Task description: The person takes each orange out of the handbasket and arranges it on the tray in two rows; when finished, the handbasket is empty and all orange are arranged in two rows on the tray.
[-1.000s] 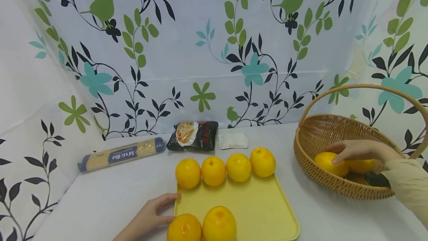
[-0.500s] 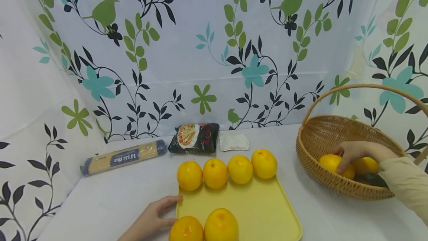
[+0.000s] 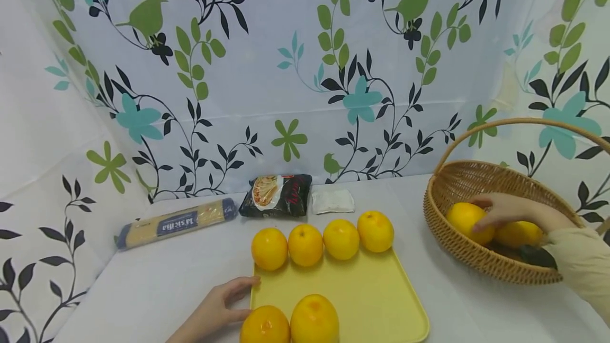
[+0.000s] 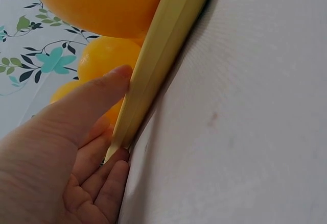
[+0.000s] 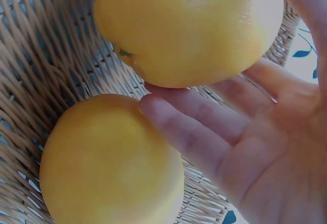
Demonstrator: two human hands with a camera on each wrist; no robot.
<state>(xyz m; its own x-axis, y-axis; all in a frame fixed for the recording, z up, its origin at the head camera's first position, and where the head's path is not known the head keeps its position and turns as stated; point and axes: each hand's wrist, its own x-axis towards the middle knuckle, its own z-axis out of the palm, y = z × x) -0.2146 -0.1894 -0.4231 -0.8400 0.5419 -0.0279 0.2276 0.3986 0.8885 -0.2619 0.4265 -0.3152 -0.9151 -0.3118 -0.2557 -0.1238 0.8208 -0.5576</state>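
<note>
In the head view my right hand (image 3: 505, 213) reaches into a wicker basket (image 3: 440, 221) and grips an orange (image 3: 467, 221). The right wrist view shows this orange (image 5: 189, 30) between thumb and fingers, with a second orange (image 5: 112, 163) below it, close to one fingertip. At the left my left hand (image 3: 219, 303) holds the edge of a yellow tray (image 3: 367, 300). Up close, its thumb (image 4: 117, 78) lies against the tray's rim (image 4: 145, 76), with the other fingers bent at the edge. Four-sided and shallow, the tray bears several oranges (image 3: 305, 245) along its back and two (image 3: 314, 319) in front.
Behind the tray lie a blue-ended pack of spaghetti (image 3: 176, 224), a black food packet (image 3: 276, 196) and a small white packet (image 3: 332, 201). The basket's tall handle (image 3: 514, 120) arches over the right arm. A patterned cloth (image 3: 295, 94) hangs along the back.
My right hand, first over the orange in the basket, now has it raised slightly and shifted left, showing more of the orange behind. The left hand stays at the tray's edge.
</note>
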